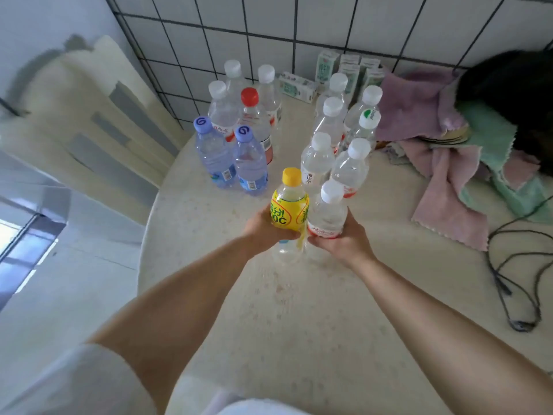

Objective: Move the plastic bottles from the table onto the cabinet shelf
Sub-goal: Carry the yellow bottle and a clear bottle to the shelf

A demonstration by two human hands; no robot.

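Note:
My left hand point(264, 230) grips a bottle with a yellow cap and yellow label point(289, 209) near the table's middle. Right beside it, my right hand point(341, 242) holds a clear bottle with a white cap and red label point(327, 215). The two bottles touch side by side. Behind them stand several more plastic bottles on the round table point(299, 310): two bluish ones with purple caps point(230, 157), a red-capped one point(254, 121), and several white-capped ones point(338, 139). The cabinet shelf is not visible.
Pink and green cloths point(449, 163) lie heaped at the table's right, with a dark furry shape point(514, 94) behind them. Small cartons point(329, 73) stand by the wire grid at the back. A black cable point(514, 283) loops at the right edge. A pale chair point(98, 121) stands left.

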